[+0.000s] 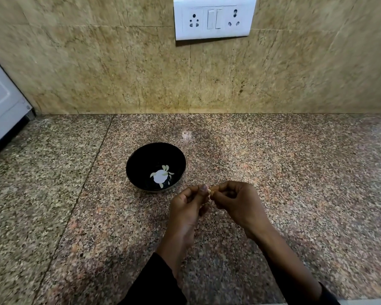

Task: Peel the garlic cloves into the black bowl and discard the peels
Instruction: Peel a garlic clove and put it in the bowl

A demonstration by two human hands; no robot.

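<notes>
The black bowl sits on the granite counter, left of and just beyond my hands. Several pale peeled garlic cloves lie in its bottom around a bright white patch. My left hand and my right hand meet fingertip to fingertip in front of the bowl. Between them they pinch one small garlic clove, of which only a pale sliver shows. Whether skin still covers it is hidden by the fingers.
The speckled granite counter runs back to a beige stone wall. A white socket and switch plate is mounted on the wall above. A white appliance stands at the far left. The counter's front edge is at the bottom right.
</notes>
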